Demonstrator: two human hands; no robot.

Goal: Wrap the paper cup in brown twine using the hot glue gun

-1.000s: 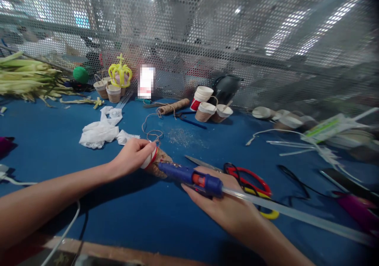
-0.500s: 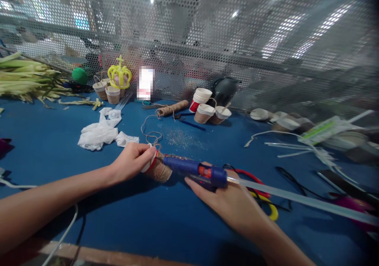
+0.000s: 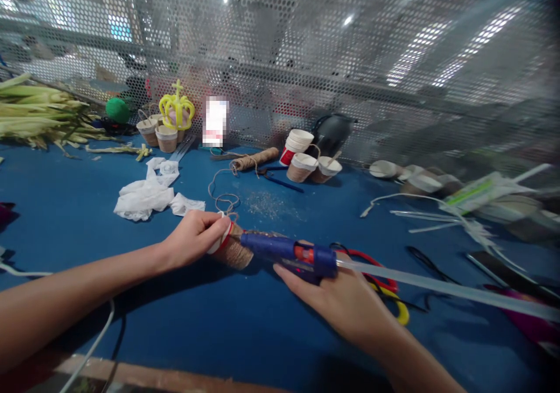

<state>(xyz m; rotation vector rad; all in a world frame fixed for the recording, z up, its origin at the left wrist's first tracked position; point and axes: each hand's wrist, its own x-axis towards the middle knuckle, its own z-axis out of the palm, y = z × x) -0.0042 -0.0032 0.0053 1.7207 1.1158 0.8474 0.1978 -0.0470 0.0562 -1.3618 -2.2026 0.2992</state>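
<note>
My left hand grips a paper cup by its white and red rim; the cup lies tilted on its side, much of it wrapped in brown twine. In my right hand is a blue glue gun, its nozzle at the twine near the cup's rim. Whether the nozzle touches the twine, I cannot tell. A long pale glue stick sticks out of the gun's back. Loose twine runs from the cup to a twine roll.
Crumpled white tissue lies left of the cup. Behind stand wrapped cups, pliers and a yellow crown. Red and yellow handles lie under my right forearm. Corn husks are at the far left, before a perforated metal screen.
Almost nothing differs. Both hands keep their hold, and the glue gun's nozzle stays at the cup; the cup and gun have shifted very slightly.
</note>
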